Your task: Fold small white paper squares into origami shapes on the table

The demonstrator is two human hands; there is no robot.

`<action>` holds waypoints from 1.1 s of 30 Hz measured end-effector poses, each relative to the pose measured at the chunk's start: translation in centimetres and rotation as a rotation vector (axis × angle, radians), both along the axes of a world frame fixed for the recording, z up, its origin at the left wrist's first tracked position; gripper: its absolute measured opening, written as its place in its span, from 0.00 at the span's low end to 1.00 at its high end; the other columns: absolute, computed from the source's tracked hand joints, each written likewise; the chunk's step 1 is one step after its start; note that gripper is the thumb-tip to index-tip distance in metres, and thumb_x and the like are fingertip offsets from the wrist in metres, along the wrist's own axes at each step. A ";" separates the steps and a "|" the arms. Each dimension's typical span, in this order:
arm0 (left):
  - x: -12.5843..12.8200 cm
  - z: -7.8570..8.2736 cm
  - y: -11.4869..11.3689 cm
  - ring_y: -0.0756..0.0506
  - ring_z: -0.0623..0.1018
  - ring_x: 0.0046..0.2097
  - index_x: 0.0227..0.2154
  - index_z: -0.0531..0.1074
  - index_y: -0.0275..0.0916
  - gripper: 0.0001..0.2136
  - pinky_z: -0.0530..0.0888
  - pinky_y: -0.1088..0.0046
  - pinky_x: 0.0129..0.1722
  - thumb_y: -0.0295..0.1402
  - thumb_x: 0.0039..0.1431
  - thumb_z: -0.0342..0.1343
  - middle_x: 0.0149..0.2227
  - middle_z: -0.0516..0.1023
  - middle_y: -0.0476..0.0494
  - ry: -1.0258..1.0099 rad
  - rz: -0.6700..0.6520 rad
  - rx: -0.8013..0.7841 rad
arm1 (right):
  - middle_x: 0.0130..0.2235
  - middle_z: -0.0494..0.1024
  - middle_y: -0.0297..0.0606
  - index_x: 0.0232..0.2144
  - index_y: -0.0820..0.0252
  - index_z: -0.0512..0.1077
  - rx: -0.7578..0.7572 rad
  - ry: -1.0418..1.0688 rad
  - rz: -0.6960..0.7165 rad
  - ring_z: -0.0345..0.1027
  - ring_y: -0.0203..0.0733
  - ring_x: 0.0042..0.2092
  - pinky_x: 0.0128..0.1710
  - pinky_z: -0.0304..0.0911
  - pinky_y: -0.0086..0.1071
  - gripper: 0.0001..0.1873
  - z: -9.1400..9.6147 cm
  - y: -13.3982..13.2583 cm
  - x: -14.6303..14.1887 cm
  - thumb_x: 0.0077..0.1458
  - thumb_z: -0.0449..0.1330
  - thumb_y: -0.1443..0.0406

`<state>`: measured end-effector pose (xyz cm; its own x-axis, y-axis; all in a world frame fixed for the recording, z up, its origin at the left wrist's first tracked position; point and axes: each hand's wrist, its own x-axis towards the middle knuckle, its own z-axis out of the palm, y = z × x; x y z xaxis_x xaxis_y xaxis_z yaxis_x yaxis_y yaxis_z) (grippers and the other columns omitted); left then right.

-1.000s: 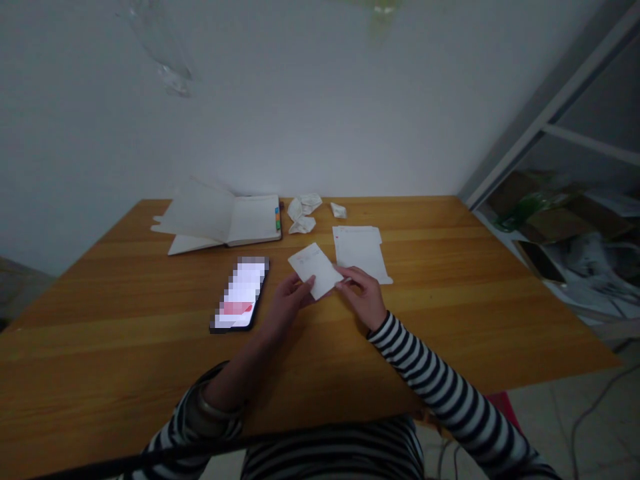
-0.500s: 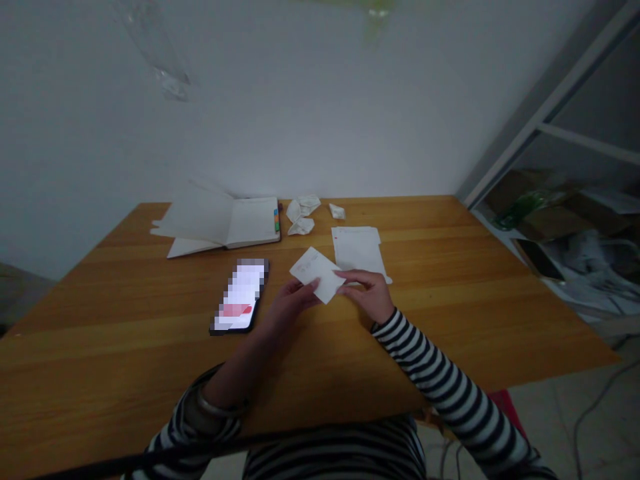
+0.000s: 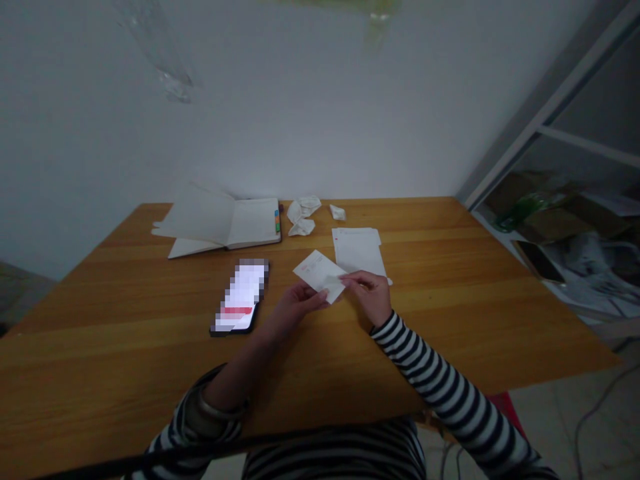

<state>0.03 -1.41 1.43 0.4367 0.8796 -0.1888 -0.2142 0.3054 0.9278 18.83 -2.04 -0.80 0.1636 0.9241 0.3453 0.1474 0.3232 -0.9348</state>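
Observation:
A small white paper slip [image 3: 320, 272] is held just above the wooden table [image 3: 450, 280]. My left hand [image 3: 293, 310] pinches its near left edge. My right hand [image 3: 371, 295] pinches its right corner with thumb and fingers closed. A second white sheet [image 3: 359, 251] lies flat just beyond my right hand. A lit phone [image 3: 242, 295] lies face up to the left of my left hand.
An open notebook [image 3: 220, 223] with coloured tabs lies at the back left. Crumpled paper bits [image 3: 301, 213] and a smaller scrap [image 3: 338, 212] sit near the wall. A metal shelf [image 3: 555, 220] with clutter stands to the right of the table.
The slip has turned a little and flattened between my hands. My right hand has slid slightly along its right edge; both hands stay in nearly the same spot.

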 end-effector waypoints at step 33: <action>-0.8 0.9 -0.3 0.38 0.67 0.61 0.31 0.75 0.42 0.05 0.64 0.56 0.60 0.36 0.59 0.60 0.55 0.70 0.38 0.694 0.190 1.039 | 0.32 0.84 0.37 0.30 0.54 0.82 0.049 -0.129 0.165 0.79 0.42 0.35 0.39 0.73 0.34 0.07 0.0 -0.6 0.1 0.55 0.66 0.60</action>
<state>-0.79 -1.72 2.30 0.3740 0.7879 0.4891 0.4526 -0.6154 0.6453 18.90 -2.69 -0.79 -0.0372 0.9161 0.3991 0.2062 0.3978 -0.8940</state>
